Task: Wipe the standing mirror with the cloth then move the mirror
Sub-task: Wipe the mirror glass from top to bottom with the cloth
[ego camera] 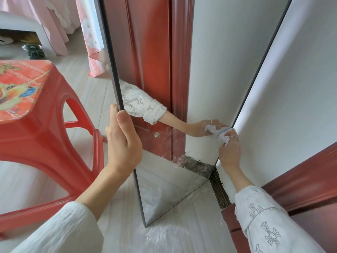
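A tall standing mirror (204,73) with a thin dark frame stands on the floor and leans against the white wall. It reflects a red door frame and my right arm. My left hand (122,141) grips the mirror's left edge, thumb on the glass side and fingers behind. My right hand (230,148) holds a small white cloth (224,136) and presses it on the glass low down, close to the mirror's right edge. The mirror's top is out of view.
A red plastic stool (45,128) stands close on the left of the mirror. Pink curtains (91,39) hang behind it. A red door frame (299,183) runs along the wall at the right. The pale floor (182,234) lies below.
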The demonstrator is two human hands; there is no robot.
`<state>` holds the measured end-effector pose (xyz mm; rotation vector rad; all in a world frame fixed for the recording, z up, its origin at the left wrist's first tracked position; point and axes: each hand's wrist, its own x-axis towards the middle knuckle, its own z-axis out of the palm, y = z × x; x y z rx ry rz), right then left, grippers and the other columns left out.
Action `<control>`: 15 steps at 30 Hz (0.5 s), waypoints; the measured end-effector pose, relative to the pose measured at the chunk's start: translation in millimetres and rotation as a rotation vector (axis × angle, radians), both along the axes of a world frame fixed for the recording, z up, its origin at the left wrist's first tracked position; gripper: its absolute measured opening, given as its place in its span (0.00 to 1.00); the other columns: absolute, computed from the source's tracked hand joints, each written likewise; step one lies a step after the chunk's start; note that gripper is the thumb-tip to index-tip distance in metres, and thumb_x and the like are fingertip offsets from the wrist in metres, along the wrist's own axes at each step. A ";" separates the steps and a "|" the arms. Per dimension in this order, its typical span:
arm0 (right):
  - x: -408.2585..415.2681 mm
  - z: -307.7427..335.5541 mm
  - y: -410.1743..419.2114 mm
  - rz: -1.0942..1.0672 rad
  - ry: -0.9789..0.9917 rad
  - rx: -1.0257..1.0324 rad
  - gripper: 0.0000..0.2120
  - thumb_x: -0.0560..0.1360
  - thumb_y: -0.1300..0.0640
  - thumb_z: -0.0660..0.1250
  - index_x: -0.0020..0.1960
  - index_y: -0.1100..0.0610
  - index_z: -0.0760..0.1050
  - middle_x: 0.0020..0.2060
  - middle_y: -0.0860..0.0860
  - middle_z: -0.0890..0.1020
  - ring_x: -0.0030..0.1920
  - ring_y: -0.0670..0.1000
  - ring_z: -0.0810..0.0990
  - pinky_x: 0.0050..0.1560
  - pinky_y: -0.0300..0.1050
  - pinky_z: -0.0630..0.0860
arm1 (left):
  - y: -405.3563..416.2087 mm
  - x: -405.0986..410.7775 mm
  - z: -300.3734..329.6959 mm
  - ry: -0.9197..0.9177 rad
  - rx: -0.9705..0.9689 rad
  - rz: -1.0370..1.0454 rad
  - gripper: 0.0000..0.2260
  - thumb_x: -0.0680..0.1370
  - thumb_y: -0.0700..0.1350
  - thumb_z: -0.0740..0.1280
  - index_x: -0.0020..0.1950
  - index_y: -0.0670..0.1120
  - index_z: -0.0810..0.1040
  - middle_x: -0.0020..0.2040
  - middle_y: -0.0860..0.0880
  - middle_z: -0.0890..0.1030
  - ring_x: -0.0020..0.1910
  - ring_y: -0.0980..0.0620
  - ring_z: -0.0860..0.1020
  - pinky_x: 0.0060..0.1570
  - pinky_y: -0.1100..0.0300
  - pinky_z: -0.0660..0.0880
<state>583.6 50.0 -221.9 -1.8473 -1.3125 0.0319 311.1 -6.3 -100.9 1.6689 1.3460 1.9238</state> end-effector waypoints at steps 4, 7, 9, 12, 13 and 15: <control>4.1 -17.0 -8.5 -0.006 0.048 -0.207 0.16 0.70 0.76 0.56 0.55 0.66 0.70 0.47 0.65 0.77 0.42 0.57 0.73 0.40 0.43 0.64 | 0.7 0.7 -1.0 -0.014 0.009 -0.007 0.18 0.73 0.67 0.41 0.36 0.55 0.57 0.25 0.55 0.58 0.21 0.59 0.60 0.25 0.64 0.59; 12.0 -31.0 -17.4 0.087 0.022 -0.554 0.16 0.73 0.72 0.56 0.59 0.64 0.69 0.51 0.64 0.78 0.52 0.63 0.76 0.44 0.43 0.65 | -0.6 1.0 -0.3 0.003 0.006 -0.001 0.17 0.73 0.66 0.40 0.36 0.55 0.57 0.27 0.55 0.58 0.24 0.61 0.63 0.30 0.68 0.62; 14.7 -32.7 -24.0 0.077 0.054 -0.613 0.13 0.73 0.70 0.58 0.56 0.63 0.70 0.49 0.62 0.77 0.52 0.61 0.76 0.46 0.45 0.66 | -2.2 0.5 1.4 0.029 0.002 -0.004 0.16 0.73 0.64 0.40 0.35 0.55 0.56 0.28 0.55 0.58 0.27 0.64 0.65 0.35 0.74 0.63; 12.5 -0.2 -32.5 -0.053 0.174 -0.433 0.12 0.72 0.71 0.59 0.54 0.65 0.71 0.48 0.61 0.77 0.51 0.59 0.76 0.49 0.48 0.70 | -6.1 -0.8 4.5 0.042 -0.022 -0.040 0.14 0.74 0.61 0.41 0.36 0.55 0.56 0.28 0.54 0.58 0.26 0.64 0.65 0.33 0.73 0.63; 12.1 17.7 -31.5 -0.100 0.181 -0.342 0.13 0.71 0.72 0.59 0.54 0.66 0.72 0.49 0.62 0.78 0.52 0.60 0.76 0.50 0.48 0.70 | -6.6 -1.5 5.7 0.036 -0.042 -0.041 0.13 0.73 0.60 0.41 0.36 0.54 0.56 0.28 0.54 0.58 0.26 0.64 0.65 0.32 0.72 0.63; 9.1 59.0 -26.0 -0.138 0.186 -0.150 0.12 0.71 0.71 0.57 0.54 0.67 0.72 0.49 0.62 0.78 0.52 0.60 0.76 0.47 0.46 0.69 | -10.8 -1.6 9.1 0.021 -0.066 -0.045 0.12 0.74 0.58 0.41 0.36 0.54 0.56 0.28 0.54 0.57 0.25 0.65 0.65 0.32 0.73 0.64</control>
